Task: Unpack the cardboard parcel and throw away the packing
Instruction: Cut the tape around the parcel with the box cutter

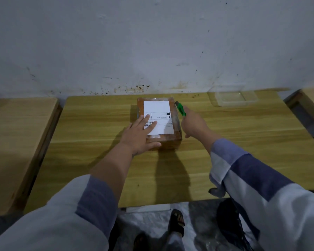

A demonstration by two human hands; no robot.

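Parcel point(159, 122) lying flat mid-tabletop point(98, 160), toward the wall, white label point(159, 116) up. Left hand point(140, 134) pressing on top – fingers point(146, 118) straight and spread over the label. Right hand point(194, 124) just beside the parcel's right edge, fingers curled round a green knife point(181, 109), tip at the far right corner. Clear tub point(232, 98) well apart, back right – sandalled foot point(177, 223) on the floor below
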